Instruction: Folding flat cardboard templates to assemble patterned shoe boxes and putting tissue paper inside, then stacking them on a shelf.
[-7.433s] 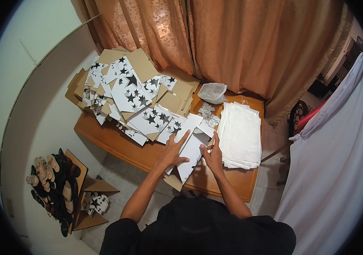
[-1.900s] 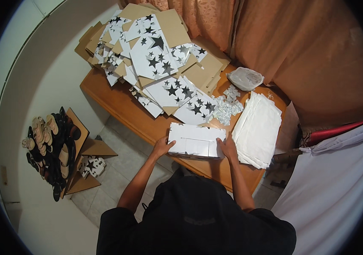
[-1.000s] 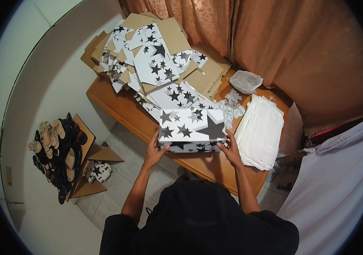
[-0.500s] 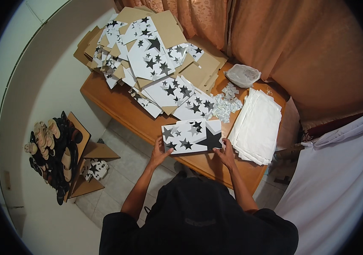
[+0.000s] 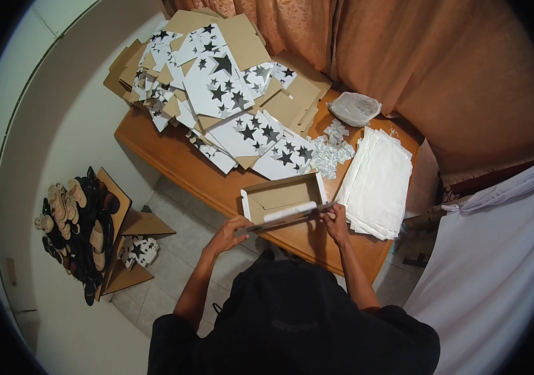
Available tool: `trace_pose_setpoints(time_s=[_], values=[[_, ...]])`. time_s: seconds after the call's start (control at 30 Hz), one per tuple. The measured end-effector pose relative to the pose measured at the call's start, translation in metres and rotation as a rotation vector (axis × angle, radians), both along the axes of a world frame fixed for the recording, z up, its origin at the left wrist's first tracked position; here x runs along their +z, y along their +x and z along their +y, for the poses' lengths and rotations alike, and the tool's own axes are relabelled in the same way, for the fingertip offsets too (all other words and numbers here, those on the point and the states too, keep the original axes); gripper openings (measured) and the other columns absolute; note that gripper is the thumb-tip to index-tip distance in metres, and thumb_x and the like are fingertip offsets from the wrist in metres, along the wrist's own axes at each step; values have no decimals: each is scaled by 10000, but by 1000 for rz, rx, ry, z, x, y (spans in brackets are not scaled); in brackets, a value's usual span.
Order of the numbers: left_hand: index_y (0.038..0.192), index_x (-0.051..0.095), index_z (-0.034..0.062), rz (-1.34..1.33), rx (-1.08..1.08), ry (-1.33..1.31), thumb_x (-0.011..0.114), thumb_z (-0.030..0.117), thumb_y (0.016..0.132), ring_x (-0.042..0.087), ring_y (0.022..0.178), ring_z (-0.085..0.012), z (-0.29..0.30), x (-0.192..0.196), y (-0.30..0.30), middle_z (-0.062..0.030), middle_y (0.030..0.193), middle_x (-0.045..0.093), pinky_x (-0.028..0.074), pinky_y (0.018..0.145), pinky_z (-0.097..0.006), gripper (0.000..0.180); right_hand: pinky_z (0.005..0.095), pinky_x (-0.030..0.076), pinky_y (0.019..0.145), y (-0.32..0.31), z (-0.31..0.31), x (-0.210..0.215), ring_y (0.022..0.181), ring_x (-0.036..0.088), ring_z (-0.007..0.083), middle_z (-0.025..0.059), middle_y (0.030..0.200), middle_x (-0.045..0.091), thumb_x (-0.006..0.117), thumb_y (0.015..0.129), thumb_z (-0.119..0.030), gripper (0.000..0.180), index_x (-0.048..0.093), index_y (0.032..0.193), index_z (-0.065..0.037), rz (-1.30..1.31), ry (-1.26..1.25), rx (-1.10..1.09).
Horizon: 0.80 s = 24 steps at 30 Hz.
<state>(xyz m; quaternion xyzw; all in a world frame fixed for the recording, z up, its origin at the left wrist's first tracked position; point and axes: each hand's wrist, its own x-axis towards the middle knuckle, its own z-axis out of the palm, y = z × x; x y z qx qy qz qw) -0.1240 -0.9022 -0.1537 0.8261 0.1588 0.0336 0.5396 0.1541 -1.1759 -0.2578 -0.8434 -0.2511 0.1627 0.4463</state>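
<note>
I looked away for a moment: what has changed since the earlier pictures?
The box was shut; its lid is now raised toward the person, held by the left hand and right hand, baring its inside. The cardboard pile, paper stack and small packets stayed put.

head view: left fisheye of a side-by-side pair, head-worn. faces steeply down, from above the shirt (image 5: 292,328) at the lower edge. fairly near; left hand (image 5: 228,236) and right hand (image 5: 336,224) just below centre. wide enough for table (image 5: 182,164), far curtain (image 5: 433,75), floor (image 5: 176,234) at left.
</note>
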Motion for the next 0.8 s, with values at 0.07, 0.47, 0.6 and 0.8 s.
trace_pose_setpoints(time_s=[0.07,0.47,0.6,0.8], values=[[1178,690,7,74,-186,-70,717,-21,849,653,1047,-244,18,5,4,-98,1173,684,528,910,-357,332,336,501,928,13,-24,-23,1141,594,216,103,1110,599,694,869,19,297,616,1142,-65,286,233,4],[1238,661,52,-52,174,752,682,241,922,618,1141,-379,23,-51,109,-173,1169,669,504,931,-459,370,312,502,909,20,-37,10,1075,644,264,174,1239,614,665,851,36,363,639,1187,-99,452,259,58],[1174,684,67,173,50,709,648,232,925,645,1082,-387,11,-57,138,-194,1106,678,519,883,-486,301,324,548,697,-15,-37,41,869,664,204,139,1145,549,712,922,-106,635,400,1472,-154,549,335,-139],[1081,743,109,219,53,767,623,163,884,696,943,-395,-8,-61,153,-188,1027,728,551,782,-519,237,318,574,674,-28,-43,97,841,667,194,124,1052,566,661,1004,-313,479,440,1362,-86,760,384,-260]])
